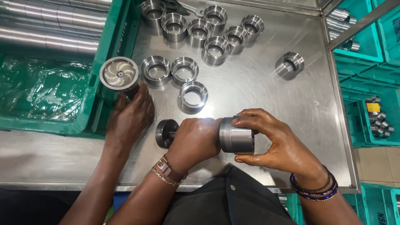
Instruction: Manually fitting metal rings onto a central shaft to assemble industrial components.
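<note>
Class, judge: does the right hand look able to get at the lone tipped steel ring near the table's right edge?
Probably yes: only bare table lies between right hand and tipped ring, though the hand grips a steel cylinder.

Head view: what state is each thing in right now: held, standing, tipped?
Steel cylinder: on its side, held above the table by the right hand.
Dark round tool: gripped in the closed left hand.
Swirl-faced disc: face up, held by another person's hand.
Near rings: standing, open end up.
Back rings: standing, clustered.
Lone ring: tipped on its side.
</note>
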